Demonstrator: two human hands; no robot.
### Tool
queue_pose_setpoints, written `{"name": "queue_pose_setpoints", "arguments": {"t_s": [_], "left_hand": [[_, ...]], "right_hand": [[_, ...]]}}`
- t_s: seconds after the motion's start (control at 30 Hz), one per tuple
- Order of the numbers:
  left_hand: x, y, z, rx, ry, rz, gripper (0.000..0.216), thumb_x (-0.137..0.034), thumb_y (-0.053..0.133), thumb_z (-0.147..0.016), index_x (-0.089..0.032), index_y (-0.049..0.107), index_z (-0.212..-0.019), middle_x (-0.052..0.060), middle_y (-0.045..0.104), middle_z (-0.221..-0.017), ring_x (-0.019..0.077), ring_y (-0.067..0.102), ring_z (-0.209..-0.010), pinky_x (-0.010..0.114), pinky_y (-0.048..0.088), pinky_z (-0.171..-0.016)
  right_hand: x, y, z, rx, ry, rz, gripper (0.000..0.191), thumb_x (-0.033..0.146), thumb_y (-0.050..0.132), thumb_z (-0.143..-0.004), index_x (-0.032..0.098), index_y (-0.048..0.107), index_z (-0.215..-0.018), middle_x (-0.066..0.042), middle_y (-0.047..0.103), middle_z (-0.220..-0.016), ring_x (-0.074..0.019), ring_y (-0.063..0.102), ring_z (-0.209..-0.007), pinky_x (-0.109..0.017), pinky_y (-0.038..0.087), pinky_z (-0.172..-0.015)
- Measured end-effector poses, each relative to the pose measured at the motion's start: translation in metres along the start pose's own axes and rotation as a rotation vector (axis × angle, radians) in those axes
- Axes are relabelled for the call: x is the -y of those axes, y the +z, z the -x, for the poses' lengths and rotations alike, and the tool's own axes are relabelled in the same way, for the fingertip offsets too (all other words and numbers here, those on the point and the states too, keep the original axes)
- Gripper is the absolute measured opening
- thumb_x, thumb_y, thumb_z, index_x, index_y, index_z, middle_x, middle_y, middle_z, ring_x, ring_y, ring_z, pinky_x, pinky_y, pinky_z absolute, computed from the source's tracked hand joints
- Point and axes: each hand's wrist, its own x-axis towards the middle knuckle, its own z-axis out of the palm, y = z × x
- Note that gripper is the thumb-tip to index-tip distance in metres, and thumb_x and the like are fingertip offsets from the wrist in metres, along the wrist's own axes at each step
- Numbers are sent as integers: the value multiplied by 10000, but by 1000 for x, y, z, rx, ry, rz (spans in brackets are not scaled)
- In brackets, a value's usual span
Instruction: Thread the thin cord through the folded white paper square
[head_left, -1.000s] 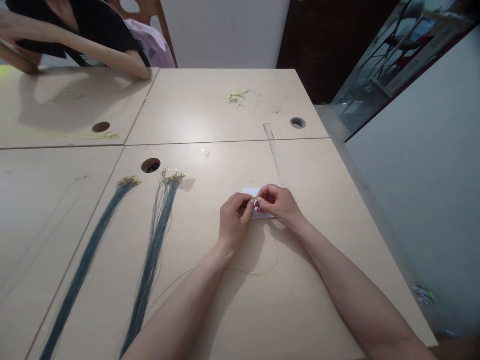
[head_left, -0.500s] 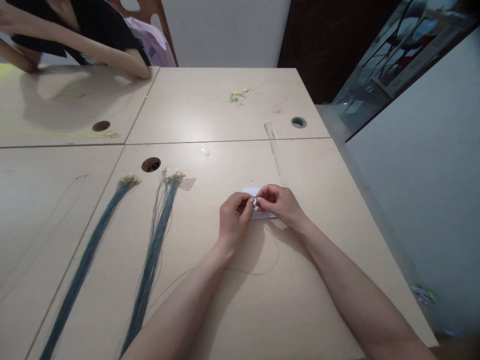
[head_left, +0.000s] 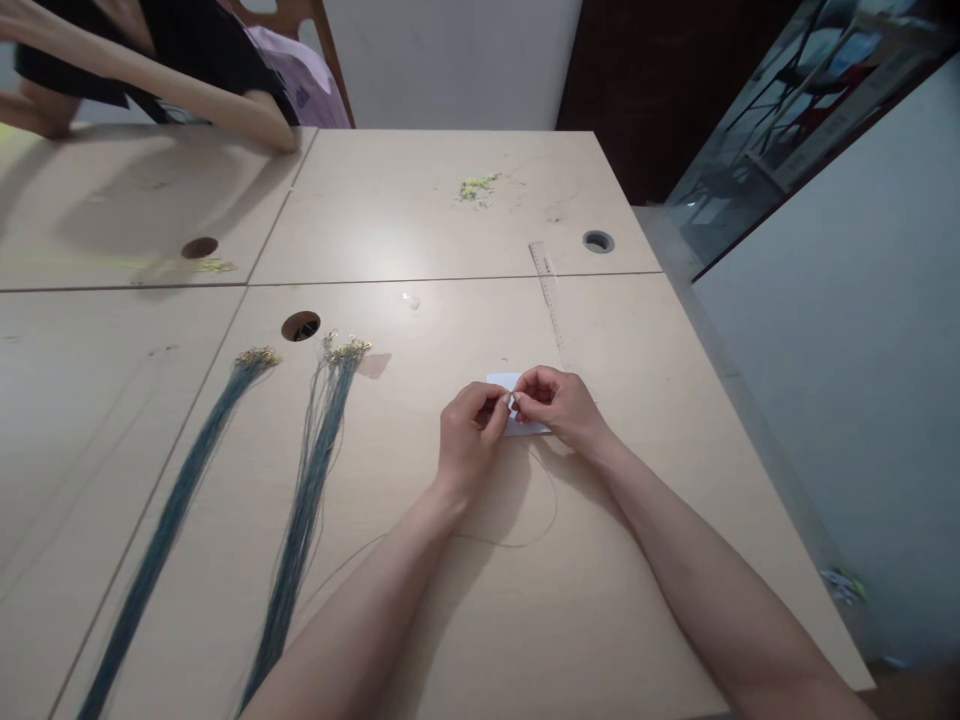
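Bundled teal thread in a long strand [head_left: 180, 480] with gold-coloured metal ends lies around nine o'clock from my hands on the pale wooden counter [head_left: 637, 600]; a second, looser teal bundle [head_left: 304, 515] lies at eight. Both look gathered, though I can't tell whether they're finished, since their lower ends run out of view. One thin greyish cord [head_left: 517, 546] curls at six o'clock, partly hidden by my forearm. My left hand [head_left: 474, 430] and right hand [head_left: 559, 402] meet over a white rectangular card, pinching something tiny, probably that cord's end; fingers mask it, and I judge it unfinished. A clear plastic ruler [head_left: 551, 290] points off at one o'clock.
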Motion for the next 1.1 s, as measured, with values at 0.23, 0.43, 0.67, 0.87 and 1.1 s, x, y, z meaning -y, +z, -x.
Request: {"name": "queue_pose_setpoints", "arguments": {"t_s": [0.23, 0.43, 0.67, 0.87, 1.1], "left_hand": [[0, 0, 0, 3, 4, 0, 130, -259, 517, -803, -175, 611, -774, 22, 600, -726, 119, 530, -654, 240, 403, -582], [0, 0, 0, -4, -3, 5, 123, -246, 514, -806, -173, 606, -770, 22, 600, -730, 115, 531, -657, 239, 402, -586], [0, 1, 0, 7, 6, 24, 111, -231, 507, -804, -171, 594, -770, 20, 588, -734, 113, 518, -655, 233, 398, -579], [-2, 1, 1, 11, -2, 48, 86, -224, 499, -807, -178, 572, -813, 20, 577, -759, 104, 521, -636, 227, 411, -562], [-3, 2, 1, -17, 140, 7, 151, -161, 523, -793, -184, 601, -921, 34, 579, -889, 50, 488, -557, 190, 389, -494]], "right_hand": [[1, 0, 0, -1, -4, 30, 69, 244, 584, -695, 189, 554, -726, 16, 587, -611, -124, 597, -556, -258, 482, -567], [1, 0, 1, 9, -24, 9, 83, 256, 585, -703, 188, 540, -722, 19, 578, -616, -116, 583, -561, -250, 470, -563], [2, -3, 1, 3, -12, 27, 110, 280, 587, -704, 187, 530, -716, 19, 569, -617, -109, 562, -544, -244, 464, -546], [6, -4, 1, 39, 12, -46, 106, 274, 588, -707, 180, 543, -726, 14, 581, -640, -98, 559, -536, -240, 464, -545], [11, -7, 3, 60, 32, -64, 135, 300, 598, -709, 174, 556, -730, 21, 571, -620, -93, 557, -533, -233, 459, -539]]}}
